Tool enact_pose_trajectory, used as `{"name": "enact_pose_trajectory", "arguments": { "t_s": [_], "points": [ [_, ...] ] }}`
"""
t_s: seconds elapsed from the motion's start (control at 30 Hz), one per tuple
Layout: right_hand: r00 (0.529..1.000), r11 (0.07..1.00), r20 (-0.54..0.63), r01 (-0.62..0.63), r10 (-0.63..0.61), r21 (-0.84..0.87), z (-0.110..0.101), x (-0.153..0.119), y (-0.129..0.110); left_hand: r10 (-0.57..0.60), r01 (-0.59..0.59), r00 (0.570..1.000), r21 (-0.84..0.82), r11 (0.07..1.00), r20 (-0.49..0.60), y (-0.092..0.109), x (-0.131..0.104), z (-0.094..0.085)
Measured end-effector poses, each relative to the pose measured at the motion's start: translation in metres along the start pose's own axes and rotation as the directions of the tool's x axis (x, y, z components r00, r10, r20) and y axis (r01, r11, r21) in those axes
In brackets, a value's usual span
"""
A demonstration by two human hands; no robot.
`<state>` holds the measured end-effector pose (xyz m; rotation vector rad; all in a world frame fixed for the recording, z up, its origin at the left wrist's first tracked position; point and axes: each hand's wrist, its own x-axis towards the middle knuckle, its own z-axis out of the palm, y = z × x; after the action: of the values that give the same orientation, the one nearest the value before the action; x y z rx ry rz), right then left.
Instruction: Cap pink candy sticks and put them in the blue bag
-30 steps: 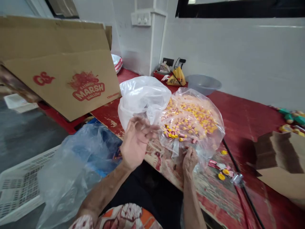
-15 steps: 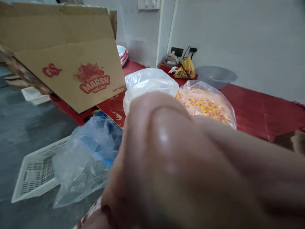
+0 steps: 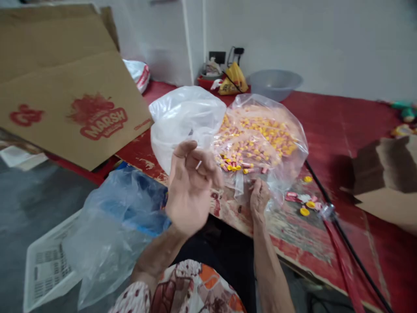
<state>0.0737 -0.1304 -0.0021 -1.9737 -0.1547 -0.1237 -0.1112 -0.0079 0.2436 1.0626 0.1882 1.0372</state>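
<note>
My left hand [image 3: 192, 187] is raised in front of the table, palm turned up, with loosely curled fingers apart and nothing visible in it. Behind it stands a white translucent bag [image 3: 182, 117]. My right hand [image 3: 260, 195] rests low at the near edge of a clear plastic bag [image 3: 293, 134], its fingers closed on the loose film. Inside that bag are many small pink pieces with yellow caps [image 3: 254, 148]. A few loose yellow caps [image 3: 304, 211] and pink pieces lie on the table right of my right hand.
A cardboard box [image 3: 61, 78] printed "MARSH" stands at left. Below it are a white crate [image 3: 48, 269] and clear plastic sheeting [image 3: 107, 234]. A black rod [image 3: 355, 252], an open carton [image 3: 387, 174], a grey basin [image 3: 273, 82] and a yellow bag [image 3: 233, 80] are on the red table [image 3: 329, 113].
The large hand and forearm that blocked the near view are gone from there. Both my hands now show lower down, by the bags. The camera view has shifted right and downward.
</note>
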Motion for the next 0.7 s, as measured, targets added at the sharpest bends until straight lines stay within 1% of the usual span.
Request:
{"name": "enact_pose_trajectory", "arguments": {
  "t_s": [0.03,0.1,0.13,0.17,0.2,0.23,0.27,0.3,0.33,0.37,0.4,0.43,0.5,0.53,0.57,0.63,0.7],
  "points": [
    [1.0,1.0,-0.022,-0.019,0.019,0.006,0.0,0.001,0.0,-0.02,0.019,0.999,0.011,1.0,0.03,-0.022,0.008,-0.006],
    [0.998,0.998,-0.047,-0.048,0.049,0.031,0.001,0.004,-0.002,-0.074,0.066,0.995,0.108,0.992,0.071,-0.076,0.019,-0.027],
    [0.997,0.997,-0.048,-0.057,0.059,0.05,0.001,0.005,-0.002,-0.126,0.11,0.99,0.234,0.966,0.057,-0.105,0.021,-0.041],
    [0.997,0.996,-0.047,-0.063,0.067,0.07,0.002,0.006,-0.003,-0.197,0.148,0.977,0.4,0.905,0.084,-0.132,0.021,-0.056],
    [0.996,0.993,-0.044,-0.069,0.073,0.091,0.002,0.007,-0.003,-0.255,0.131,0.956,0.564,0.815,0.147,-0.156,0.019,-0.071],
    [0.996,0.991,-0.042,-0.075,0.08,0.112,0.002,0.007,-0.003,-0.317,0.075,0.922,0.697,0.713,0.224,-0.175,0.017,-0.085],
    [0.995,0.988,-0.043,-0.082,0.088,0.133,0.003,0.007,-0.003,-0.367,-0.002,0.882,0.781,0.625,0.296,-0.189,0.016,-0.096],
    [0.994,0.984,-0.047,-0.088,0.097,0.154,0.003,0.007,-0.003,-0.405,-0.081,0.841,0.823,0.562,0.359,-0.198,0.017,-0.105],
    [0.993,0.98,-0.055,-0.092,0.103,0.174,0.004,0.007,-0.003,-0.424,-0.141,0.809,0.835,0.531,0.406,-0.204,0.019,-0.11],
    [0.992,0.976,-0.064,-0.094,0.109,0.194,0.005,0.007,-0.002,-0.417,-0.186,0.794,0.83,0.526,0.442,-0.207,0.023,-0.111],
    [0.991,0.972,-0.073,-0.095,0.112,0.214,0.006,0.008,-0.001,-0.392,-0.221,0.791,0.815,0.535,0.471,-0.21,0.029,-0.108],
    [0.99,0.968,-0.082,-0.094,0.116,0.234,0.007,0.008,0.0,-0.354,-0.254,0.793,0.797,0.548,0.495,-0.213,0.035,-0.101],
    [0.987,0.959,-0.097,-0.101,0.13,0.266,0.008,0.01,0.002,-0.267,-0.332,0.795,0.76,0.56,0.544,-0.225,0.05,-0.08],
    [0.985,0.955,-0.1,-0.108,0.14,0.278,0.009,0.011,0.002,-0.239,-0.374,0.785,0.745,0.552,0.571,-0.234,0.057,-0.067],
    [0.983,0.951,-0.102,-0.115,0.15,0.288,0.009,0.012,0.003,-0.23,-0.412,0.769,0.737,0.536,0.597,-0.246,0.064,-0.054],
    [0.981,0.944,-0.103,-0.124,0.162,0.305,0.008,0.012,0.003,-0.254,-0.476,0.732,0.741,0.473,0.632,-0.272,0.072,-0.031],
    [0.982,0.942,-0.105,-0.113,0.154,0.317,0.007,0.012,0.002,-0.306,-0.532,0.69,0.747,0.398,0.655,-0.293,0.076,-0.015]
  ]
}}
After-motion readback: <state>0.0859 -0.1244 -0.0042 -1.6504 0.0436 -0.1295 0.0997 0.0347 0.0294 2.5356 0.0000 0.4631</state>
